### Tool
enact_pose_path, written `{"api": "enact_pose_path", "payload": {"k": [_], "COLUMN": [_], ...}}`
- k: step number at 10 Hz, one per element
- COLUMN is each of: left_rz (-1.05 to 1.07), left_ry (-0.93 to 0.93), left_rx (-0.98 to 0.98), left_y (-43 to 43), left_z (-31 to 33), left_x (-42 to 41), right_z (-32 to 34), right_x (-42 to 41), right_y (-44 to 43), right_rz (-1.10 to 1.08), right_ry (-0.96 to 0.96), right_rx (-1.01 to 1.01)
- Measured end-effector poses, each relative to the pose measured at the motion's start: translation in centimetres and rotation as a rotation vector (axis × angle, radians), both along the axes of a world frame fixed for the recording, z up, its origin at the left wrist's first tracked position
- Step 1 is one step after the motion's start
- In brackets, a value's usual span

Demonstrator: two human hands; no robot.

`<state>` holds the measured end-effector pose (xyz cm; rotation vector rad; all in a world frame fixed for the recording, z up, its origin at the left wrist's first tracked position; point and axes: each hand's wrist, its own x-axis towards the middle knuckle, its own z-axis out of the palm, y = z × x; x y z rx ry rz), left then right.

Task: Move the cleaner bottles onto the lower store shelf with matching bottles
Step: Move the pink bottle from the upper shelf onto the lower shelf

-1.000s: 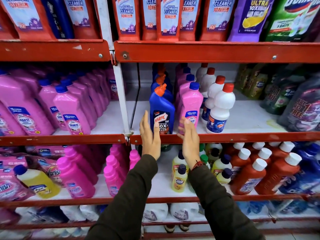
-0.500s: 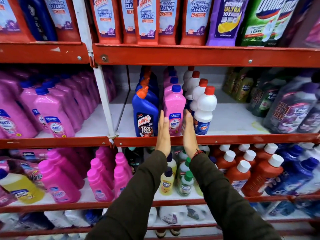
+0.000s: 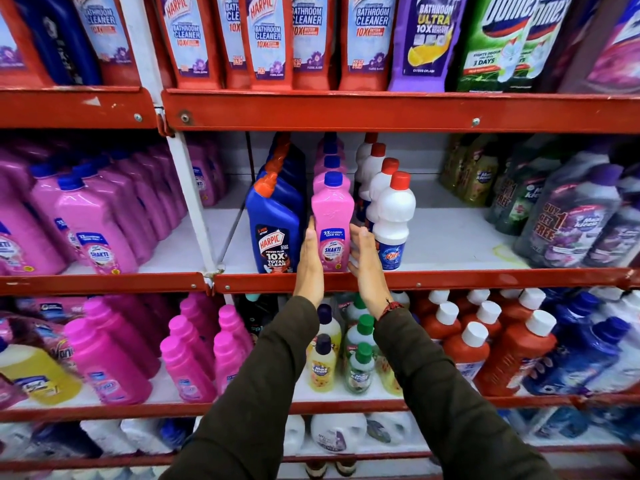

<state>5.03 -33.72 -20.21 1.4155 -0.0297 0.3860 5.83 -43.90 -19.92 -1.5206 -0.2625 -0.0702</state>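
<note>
Red store shelf point(image 3: 450, 280), pink bottle point(image 3: 332, 223) between left hand point(image 3: 311, 261), right hand point(image 3: 367, 261)

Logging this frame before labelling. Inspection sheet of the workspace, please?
Surface: middle shelf, white board with red front rail, bare patch to the right.
Job's things: pink Shakti bottle upright at the front of its row, between the blue Harpic bottle and the white bottle.
Clutter: nothing seen loose; neighbouring rows stocked.
Hands: left hand and right hand flank the pink bottle's lower sides, palms inward.
Cables: nothing seen.
Surroundings: red shelving, bathroom cleaners above, smaller bottles below.
</note>
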Motion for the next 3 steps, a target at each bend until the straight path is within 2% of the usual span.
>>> {"api": "enact_pose_path", "payload": {"k": [1, 2, 3], "left_rz": [0.039, 0.243, 0.382], "left_ry": [0.013, -0.043, -0.261], "left_rx": [0.031, 0.138, 0.229], "left_y": [-0.3, -1.7, -3.5], "left_z": [-0.4, -1.0, -1.8], "left_x": [-0.2, -1.4, -2.2], "right_z": [-1.0, -1.7, -2.1], "right_x": [0.8, -0.6, -1.0], "right_y": [-0.5, -1.0, -2.7], "right_rz": [0.016, -0.105, -0.284], "right_ry": [-0.013, -0.059, -0.126], "right_rx": [0.019, 0.060, 0.147]}}
